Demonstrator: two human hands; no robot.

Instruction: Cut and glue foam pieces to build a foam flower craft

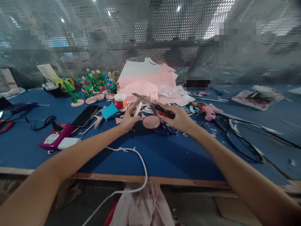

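My left hand [129, 119] pinches a thin white disc [138, 109], held on edge above the table. In my right hand [180, 119] is a pair of scissors [166, 112] with dark, red-marked handles. Its blades are spread and point left, the upper one close to my left fingertips. Below and between the hands sits a round pink disc [151, 122]. Dark blue handles [166, 129] show beside that disc, partly hidden by my right hand. A red and white tub [120, 102] and a blue paper square [109, 111] stand just left of my left hand.
Small paper flowers on pink bases [91, 99] stand back left. A phone [85, 116] and purple power strip [56, 138] lie left. Pink sheets [141, 81] lean against the mesh screen [162, 37]. A pink glue gun [210, 112] with black cable lies right. A white cord [143, 163] crosses the front edge.
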